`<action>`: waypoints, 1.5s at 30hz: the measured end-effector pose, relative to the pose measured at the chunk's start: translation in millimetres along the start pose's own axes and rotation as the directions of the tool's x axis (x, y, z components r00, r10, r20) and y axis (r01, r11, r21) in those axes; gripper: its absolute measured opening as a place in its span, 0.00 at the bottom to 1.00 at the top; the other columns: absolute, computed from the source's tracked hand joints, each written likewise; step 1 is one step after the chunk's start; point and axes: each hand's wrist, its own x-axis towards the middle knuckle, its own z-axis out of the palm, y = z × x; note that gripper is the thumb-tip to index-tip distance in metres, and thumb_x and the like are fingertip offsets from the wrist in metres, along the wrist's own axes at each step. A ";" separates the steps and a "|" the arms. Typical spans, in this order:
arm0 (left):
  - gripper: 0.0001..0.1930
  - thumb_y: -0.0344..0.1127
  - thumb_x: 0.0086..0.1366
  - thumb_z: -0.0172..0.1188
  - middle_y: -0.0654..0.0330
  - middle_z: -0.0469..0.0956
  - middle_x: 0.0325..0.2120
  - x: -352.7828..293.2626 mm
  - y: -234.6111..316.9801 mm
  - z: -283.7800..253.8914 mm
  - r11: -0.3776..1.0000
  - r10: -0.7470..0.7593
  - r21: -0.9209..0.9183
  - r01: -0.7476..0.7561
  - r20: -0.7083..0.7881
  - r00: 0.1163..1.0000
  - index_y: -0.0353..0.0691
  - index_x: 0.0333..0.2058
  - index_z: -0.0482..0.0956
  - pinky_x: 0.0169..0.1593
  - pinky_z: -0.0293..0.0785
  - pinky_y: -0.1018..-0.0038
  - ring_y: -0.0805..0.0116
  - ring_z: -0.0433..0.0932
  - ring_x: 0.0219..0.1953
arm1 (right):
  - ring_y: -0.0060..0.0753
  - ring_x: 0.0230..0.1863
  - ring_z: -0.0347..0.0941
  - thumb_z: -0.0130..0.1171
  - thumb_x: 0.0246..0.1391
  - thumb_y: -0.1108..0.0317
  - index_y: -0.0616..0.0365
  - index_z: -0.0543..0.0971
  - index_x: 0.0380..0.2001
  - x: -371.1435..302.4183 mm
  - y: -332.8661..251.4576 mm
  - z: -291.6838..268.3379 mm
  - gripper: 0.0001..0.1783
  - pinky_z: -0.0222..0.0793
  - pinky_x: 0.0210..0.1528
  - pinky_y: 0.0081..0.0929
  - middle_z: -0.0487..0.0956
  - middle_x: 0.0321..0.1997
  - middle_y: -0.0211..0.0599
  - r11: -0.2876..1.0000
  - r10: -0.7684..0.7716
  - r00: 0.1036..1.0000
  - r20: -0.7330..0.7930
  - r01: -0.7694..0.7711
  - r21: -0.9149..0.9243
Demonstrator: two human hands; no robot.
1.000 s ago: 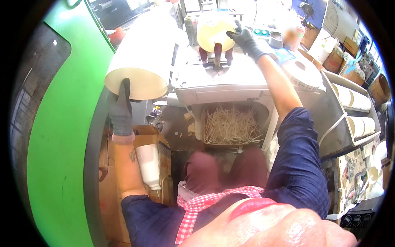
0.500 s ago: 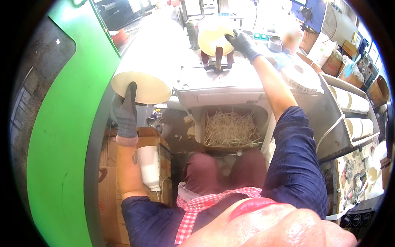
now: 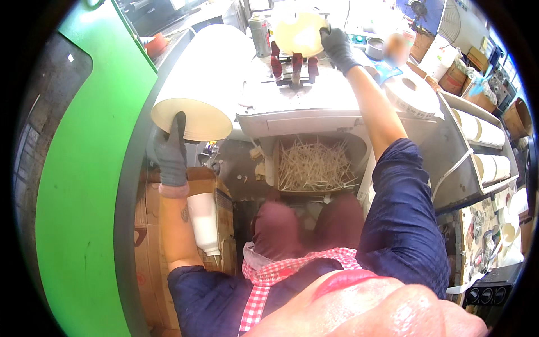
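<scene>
My left hand [image 3: 171,154], in a grey glove, grips the near end of a long white cylinder [image 3: 210,73]. The thumb lies across its cream round end face [image 3: 205,119]; the other fingers are mostly hidden below and behind it. Farther off, my gloved right hand [image 3: 338,49] pinches the right edge of a pale yellow round disc [image 3: 298,35]. Just below that disc, a small black stand with dark red padded prongs [image 3: 296,64] rises from the white machine top [image 3: 303,104]. Glare washes out what lies behind the disc.
Beneath the machine top, an opening holds many thin pale strips [image 3: 314,165]. To the left curves a large green panel [image 3: 78,185]. A spray can [image 3: 260,36] stands beside the disc, a white tape roll [image 3: 410,95] at right. An open cardboard box [image 3: 151,253] with a white bottle [image 3: 203,222] sits low left.
My right hand and the pale yellow disc have moved slightly up and away, showing more of the red prongs. The left hand keeps its hold in nearly the same place.
</scene>
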 end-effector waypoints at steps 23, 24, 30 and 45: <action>0.14 0.37 0.69 0.60 0.59 0.81 0.30 -32.6 39.0 18.3 0.972 0.064 0.226 -0.069 0.028 0.998 0.29 0.40 0.81 0.36 0.72 0.73 0.75 0.75 0.32 | 0.50 0.45 0.81 0.56 0.58 0.47 0.60 0.81 0.48 -33.5 -39.5 -58.5 0.27 0.77 0.47 0.42 0.83 0.41 0.52 0.977 -0.120 0.964 0.238 0.157 -0.142; 0.14 0.39 0.69 0.61 0.60 0.81 0.28 -40.5 56.8 37.7 0.982 -0.070 0.175 0.065 0.020 0.997 0.29 0.39 0.81 0.33 0.72 0.73 0.75 0.75 0.29 | 0.49 0.41 0.81 0.56 0.58 0.46 0.60 0.80 0.47 -45.1 -29.5 -63.4 0.27 0.77 0.44 0.40 0.83 0.38 0.50 0.961 -0.274 0.962 0.014 0.273 0.039; 0.24 0.36 0.74 0.49 0.47 0.80 0.51 -76.5 82.3 49.4 0.783 0.276 0.461 -0.417 0.343 0.898 0.32 0.65 0.65 0.44 0.79 0.69 0.64 0.82 0.43 | 0.47 0.34 0.80 0.62 0.52 0.37 0.54 0.69 0.64 -197.7 -108.7 -180.1 0.43 0.78 0.40 0.39 0.79 0.46 0.45 0.760 -0.609 0.775 0.166 0.512 0.400; 0.29 0.23 0.67 0.52 0.54 0.80 0.43 -145.7 112.3 216.4 0.999 0.012 -0.031 0.022 0.812 0.583 0.33 0.67 0.61 0.50 0.73 0.75 0.70 0.76 0.42 | 0.35 0.23 0.80 0.64 0.55 0.57 0.67 0.82 0.37 -185.7 250.5 -514.4 0.19 0.78 0.25 0.30 0.82 0.27 0.44 0.891 0.437 0.877 -0.201 -0.452 -0.032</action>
